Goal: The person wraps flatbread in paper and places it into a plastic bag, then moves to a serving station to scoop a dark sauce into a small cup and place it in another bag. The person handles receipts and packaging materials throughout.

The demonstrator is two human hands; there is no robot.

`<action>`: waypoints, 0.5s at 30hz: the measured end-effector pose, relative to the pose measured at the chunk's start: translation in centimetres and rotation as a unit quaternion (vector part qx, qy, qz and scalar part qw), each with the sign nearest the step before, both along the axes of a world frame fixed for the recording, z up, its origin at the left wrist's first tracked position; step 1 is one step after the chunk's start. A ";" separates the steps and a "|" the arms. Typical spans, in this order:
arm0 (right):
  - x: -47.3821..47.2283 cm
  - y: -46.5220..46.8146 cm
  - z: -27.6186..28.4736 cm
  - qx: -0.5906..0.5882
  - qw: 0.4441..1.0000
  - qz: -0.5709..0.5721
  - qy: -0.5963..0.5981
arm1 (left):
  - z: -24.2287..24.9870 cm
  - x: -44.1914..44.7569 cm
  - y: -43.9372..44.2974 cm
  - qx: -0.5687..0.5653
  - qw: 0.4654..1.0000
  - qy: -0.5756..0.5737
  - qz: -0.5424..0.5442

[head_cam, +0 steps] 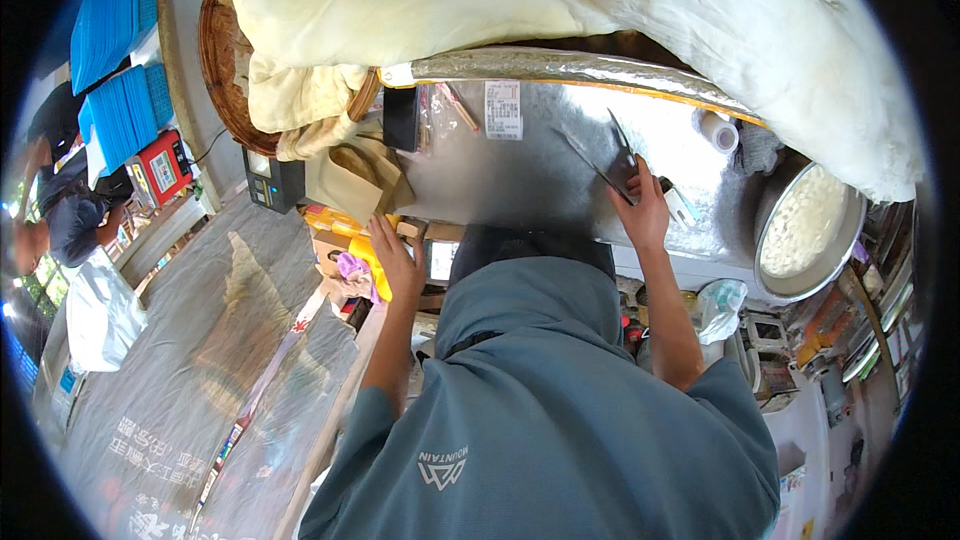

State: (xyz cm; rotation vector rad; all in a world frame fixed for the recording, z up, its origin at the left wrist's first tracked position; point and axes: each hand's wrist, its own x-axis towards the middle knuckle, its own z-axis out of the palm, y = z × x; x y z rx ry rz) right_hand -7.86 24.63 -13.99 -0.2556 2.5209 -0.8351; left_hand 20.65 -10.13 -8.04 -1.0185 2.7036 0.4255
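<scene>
My right hand (pixel 643 206) is closed around the near end of a thin dark tool (pixel 589 159) with two spread prongs, over a shiny metal worktop (pixel 510 180). Whether it is scissors or tongs I cannot tell. A pale card-like item (pixel 679 208) lies just right of that hand. My left hand (pixel 397 259) holds nothing, its fingers somewhat apart, beside a kraft paper bag (pixel 352 178) and a yellow bag (pixel 381 266). On the worktop lie a printed paper slip (pixel 503 110), a black phone-like slab (pixel 401 118), a pen-like stick (pixel 459 106) and a white roll (pixel 720 133).
A big cream cloth (pixel 525 0) hangs along the far side, beside a woven tray (pixel 225 75). At right stands a metal pot (pixel 855 240) of white pieces (pixel 802 225). Left are a black device (pixel 274 181), a red scale-like device (pixel 160 169), blue stacks (pixel 112 34) and another person (pixel 71 202).
</scene>
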 end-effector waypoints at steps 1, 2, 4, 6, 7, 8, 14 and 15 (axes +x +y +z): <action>-0.2 -0.2 0.0 0.002 1.000 -0.003 0.001 | 0.1 -0.2 0.5 -0.001 1.000 0.001 -0.018; -0.3 -0.5 0.0 0.014 1.000 -0.002 -0.005 | 0.2 -0.5 1.1 0.006 1.000 -0.015 -0.016; -0.6 -0.9 -0.1 0.022 1.000 -0.003 -0.015 | 0.1 -1.1 1.7 0.015 0.999 -0.022 -0.019; -0.9 -1.2 -0.4 0.028 0.999 -0.016 -0.009 | -0.2 -1.6 2.0 0.024 0.999 -0.008 -0.027; -0.9 -1.3 -0.5 0.019 1.000 -0.022 -0.009 | -0.4 -1.8 2.2 0.028 0.999 -0.004 -0.020; -0.9 -1.3 -0.7 0.025 1.000 -0.019 -0.003 | -0.5 -1.9 2.3 0.032 0.999 0.000 -0.014; -0.6 -0.7 -1.7 0.017 1.000 -0.022 0.000 | 1.5 -5.5 4.1 0.054 0.997 0.047 -0.038; -0.6 -0.7 -1.6 0.016 1.000 -0.022 -0.004 | 2.5 -7.2 3.9 0.064 0.994 0.068 -0.059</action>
